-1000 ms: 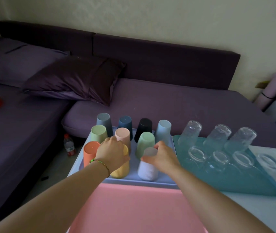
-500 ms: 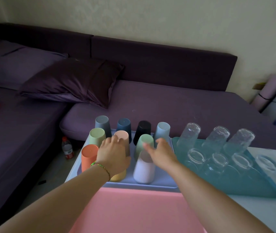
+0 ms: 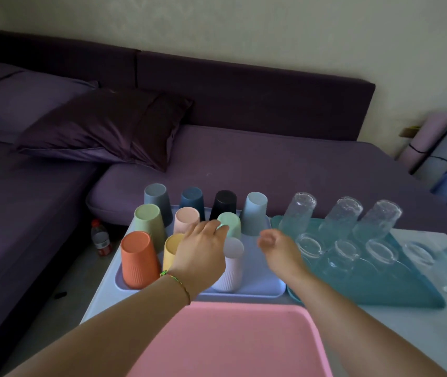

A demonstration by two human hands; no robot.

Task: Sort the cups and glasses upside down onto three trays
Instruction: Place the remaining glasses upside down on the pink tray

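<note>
Mint-green upturned plastic cup was touched by straight fingers of the left hand; at three o'clock the right hand was held loosely curled, empty.

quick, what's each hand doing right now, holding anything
Left hand: open, stretched out to the mint cup, holding nothing.
Right hand: open, loosely curled, holding nothing.

1 head camera looks forward and down, near the pink tray.
</note>
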